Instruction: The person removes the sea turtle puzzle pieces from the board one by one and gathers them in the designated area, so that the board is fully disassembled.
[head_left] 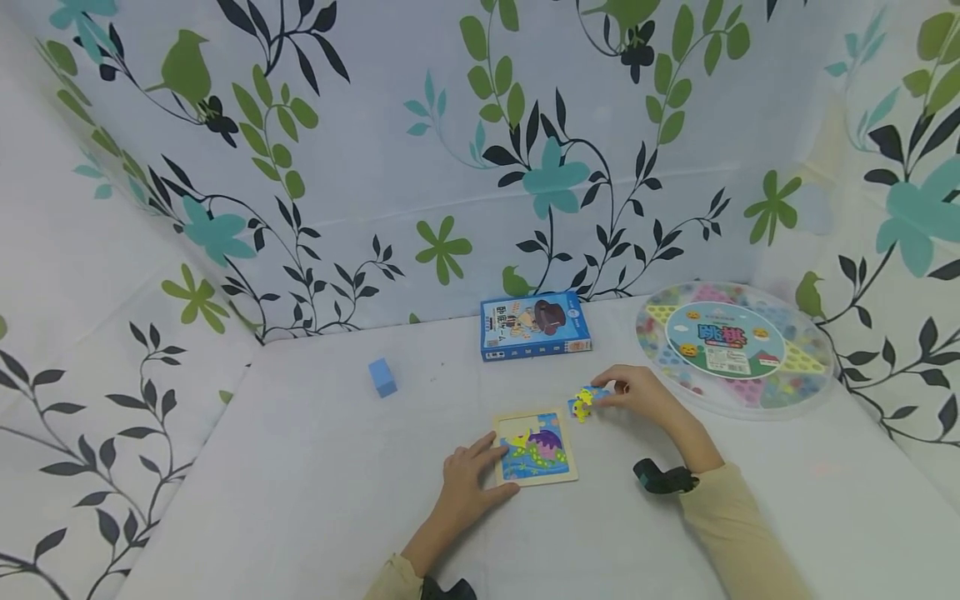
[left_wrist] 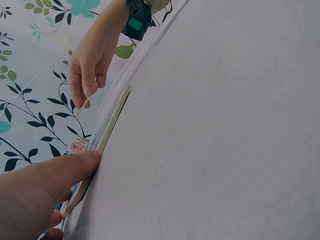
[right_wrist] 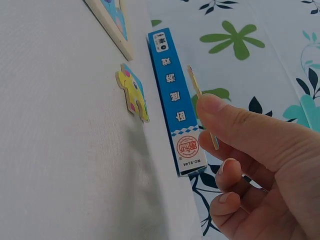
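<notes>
A wooden-framed picture puzzle (head_left: 567,442) lies on the white table, bare backing showing at its upper left. My left hand (head_left: 465,492) touches its left side with spread fingers, thumb along the near edge; in the left wrist view the thumb rests on the frame (left_wrist: 117,112). Between thumb and fingers, my right hand (head_left: 643,396) pinches a thin puzzle piece (right_wrist: 193,80), seen edge-on in the right wrist view. Beside it, a yellow and blue loose piece (right_wrist: 132,92) lies on the table, to the right of the frame in the head view.
A blue game box (head_left: 534,327) lies behind the puzzle. The round, clear-covered board game (head_left: 735,346) is at the back right, beyond my right hand. Farther left sits a small blue block (head_left: 382,377). Patterned cloth (head_left: 360,183) hangs along the table's back edge.
</notes>
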